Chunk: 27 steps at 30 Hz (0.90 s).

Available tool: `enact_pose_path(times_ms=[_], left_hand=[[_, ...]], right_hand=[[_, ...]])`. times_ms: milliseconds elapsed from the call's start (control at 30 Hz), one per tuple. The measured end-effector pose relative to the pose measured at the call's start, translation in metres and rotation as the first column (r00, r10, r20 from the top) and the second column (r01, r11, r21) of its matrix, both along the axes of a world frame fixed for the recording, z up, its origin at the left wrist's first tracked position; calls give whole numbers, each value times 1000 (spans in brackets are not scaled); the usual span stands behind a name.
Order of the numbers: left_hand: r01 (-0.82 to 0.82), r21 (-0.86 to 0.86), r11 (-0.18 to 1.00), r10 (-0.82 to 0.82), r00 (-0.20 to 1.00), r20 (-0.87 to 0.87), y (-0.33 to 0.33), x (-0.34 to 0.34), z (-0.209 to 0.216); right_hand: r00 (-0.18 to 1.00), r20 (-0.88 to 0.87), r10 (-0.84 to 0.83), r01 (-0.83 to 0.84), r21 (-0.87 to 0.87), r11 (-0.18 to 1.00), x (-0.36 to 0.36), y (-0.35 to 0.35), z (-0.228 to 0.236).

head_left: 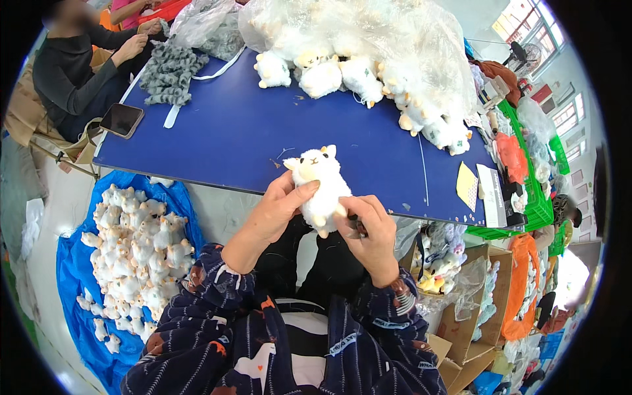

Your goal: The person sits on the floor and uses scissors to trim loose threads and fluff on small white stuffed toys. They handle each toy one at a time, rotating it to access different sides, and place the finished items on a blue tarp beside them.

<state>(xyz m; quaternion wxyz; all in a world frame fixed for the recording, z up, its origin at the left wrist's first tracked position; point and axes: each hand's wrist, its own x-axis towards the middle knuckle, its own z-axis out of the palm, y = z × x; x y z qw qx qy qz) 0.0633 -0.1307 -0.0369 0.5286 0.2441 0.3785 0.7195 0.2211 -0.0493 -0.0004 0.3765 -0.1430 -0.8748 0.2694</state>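
Note:
A small white plush sheep (324, 181) with cream ears and feet is held upright in front of me, just off the near edge of the blue table (217, 148). My left hand (280, 207) grips its side, with the thumb pressed across its chest. My right hand (370, 230) pinches around a foot at its lower right; some of those fingers are hidden behind the toy. Several similar white plush toys (320, 79) lie along the table's far side, partly under a large clear plastic bag (421, 39).
A blue sack (72, 263) heaped with white plush toys lies on the floor at left. On the table sit a phone (122, 120), grey curly fabric (171, 69) and a yellow paper (467, 185). Cardboard boxes (490, 316) stand at right. Another person (72, 79) sits far left.

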Motion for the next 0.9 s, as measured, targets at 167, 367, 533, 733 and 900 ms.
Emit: enact_pose_path(times_ms=[167,367,533,733,900], left_hand=[[-10,-32,999,11,999,43,2,-3,5],[-36,-71,997,46,988,149,7,-6,9],[-52,-95,994,65,989,133,12,-4,5],[-37,-84,996,49,987,151,14,-5,8],[-44,-112,993,63,984,169,7,-7,13]], right_hand=[[987,-163,4,-124,-740,661,-11,-4,-5],[985,-150,-84,73,-78,994,-4,-8,6],[999,-35,7,7,399,917,-23,-21,5],[986,54,156,-151,-94,984,-17,-27,9],[910,117,399,-306,-463,832,13,-18,33]])
